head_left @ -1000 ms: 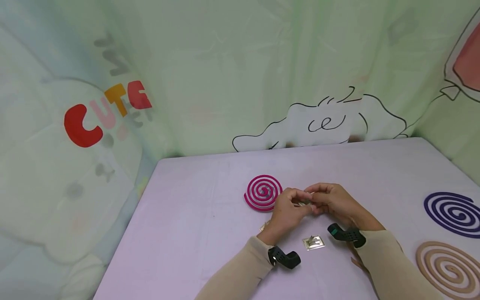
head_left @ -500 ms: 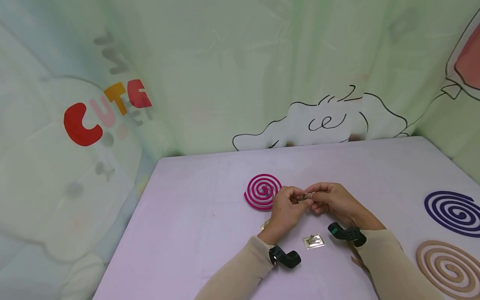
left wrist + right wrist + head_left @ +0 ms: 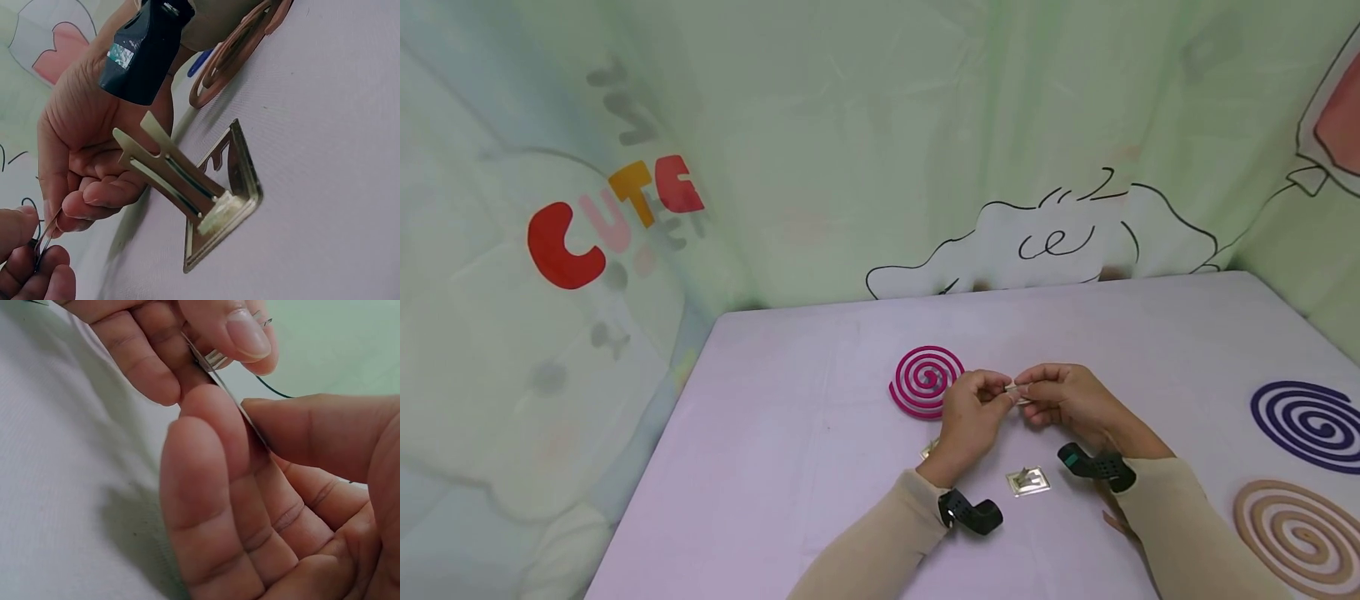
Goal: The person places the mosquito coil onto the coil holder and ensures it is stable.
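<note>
Both hands meet above the table and pinch one thin metal mosquito coil stand (image 3: 1017, 395). My left hand (image 3: 970, 421) grips it from the left between thumb and fingers, and my right hand (image 3: 1078, 408) pinches its other end. Seen from the right wrist, the stand (image 3: 228, 394) is edge-on, with a raised strip under the left thumb. Fingers cover much of it. A second stand (image 3: 1028, 482), its forked prong (image 3: 172, 172) bent up, lies below the hands. Another stand (image 3: 927, 450) is partly hidden behind the left wrist.
A magenta mosquito coil (image 3: 930, 378) lies just beyond the left hand. At the right are a dark blue coil (image 3: 1322, 430) and a tan coil (image 3: 1305, 537). A brown strip (image 3: 1120, 523) shows beside the right forearm. A printed curtain (image 3: 820, 167) hangs behind the table.
The held stand has turned between the fingers and shows more clearly as a thin edge. My left fingers have drawn slightly left. Coils and the other stands stay in place.
</note>
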Available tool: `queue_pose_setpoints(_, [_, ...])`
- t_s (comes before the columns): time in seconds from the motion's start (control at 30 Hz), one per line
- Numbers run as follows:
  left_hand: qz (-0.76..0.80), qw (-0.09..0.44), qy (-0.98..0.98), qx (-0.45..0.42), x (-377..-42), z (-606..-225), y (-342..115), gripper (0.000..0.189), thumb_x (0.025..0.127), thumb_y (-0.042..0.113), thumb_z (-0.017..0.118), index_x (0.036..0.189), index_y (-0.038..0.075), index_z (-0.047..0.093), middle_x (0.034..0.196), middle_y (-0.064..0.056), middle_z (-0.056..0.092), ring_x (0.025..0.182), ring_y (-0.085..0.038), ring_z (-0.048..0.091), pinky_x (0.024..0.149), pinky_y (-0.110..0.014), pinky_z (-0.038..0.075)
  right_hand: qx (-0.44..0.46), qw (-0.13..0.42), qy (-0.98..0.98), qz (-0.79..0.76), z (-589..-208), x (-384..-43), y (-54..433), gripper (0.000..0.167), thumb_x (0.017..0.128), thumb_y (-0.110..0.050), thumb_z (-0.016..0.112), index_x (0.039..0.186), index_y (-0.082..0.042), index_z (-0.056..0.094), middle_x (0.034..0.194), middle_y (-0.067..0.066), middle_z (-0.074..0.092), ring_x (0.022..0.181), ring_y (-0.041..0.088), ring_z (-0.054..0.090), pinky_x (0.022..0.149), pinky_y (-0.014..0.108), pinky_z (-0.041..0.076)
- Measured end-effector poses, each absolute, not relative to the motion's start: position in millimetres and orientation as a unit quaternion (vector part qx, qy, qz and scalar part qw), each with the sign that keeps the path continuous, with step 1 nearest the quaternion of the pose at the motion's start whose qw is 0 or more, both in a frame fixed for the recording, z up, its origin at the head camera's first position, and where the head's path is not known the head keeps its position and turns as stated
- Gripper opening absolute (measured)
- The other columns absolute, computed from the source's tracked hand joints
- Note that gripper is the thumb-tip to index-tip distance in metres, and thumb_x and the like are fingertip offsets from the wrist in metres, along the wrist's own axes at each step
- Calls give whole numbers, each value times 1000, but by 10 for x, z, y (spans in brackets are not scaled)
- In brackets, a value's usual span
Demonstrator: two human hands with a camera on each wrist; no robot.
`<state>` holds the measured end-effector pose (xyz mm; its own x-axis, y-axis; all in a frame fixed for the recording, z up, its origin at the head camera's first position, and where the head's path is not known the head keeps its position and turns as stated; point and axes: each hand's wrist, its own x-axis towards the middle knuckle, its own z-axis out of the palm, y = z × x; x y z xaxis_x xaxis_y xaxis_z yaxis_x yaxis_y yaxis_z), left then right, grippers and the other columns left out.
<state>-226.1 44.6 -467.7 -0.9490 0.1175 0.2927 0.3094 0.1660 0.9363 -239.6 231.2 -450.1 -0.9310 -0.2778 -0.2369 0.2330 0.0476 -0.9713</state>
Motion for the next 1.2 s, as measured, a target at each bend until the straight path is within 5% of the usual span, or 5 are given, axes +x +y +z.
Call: queue_pose_setpoints(1.2, [-668,37,-729,-142,-2279,-4680,431,15,88,-2,78,103,-1,75,89,-6,70,76,3,58,75,-16,53,-12,202,678,-707,-4472,-2391,2343,7,101,-5,64,106,-3,67,90,4,74,76,13,73,71,28,62])
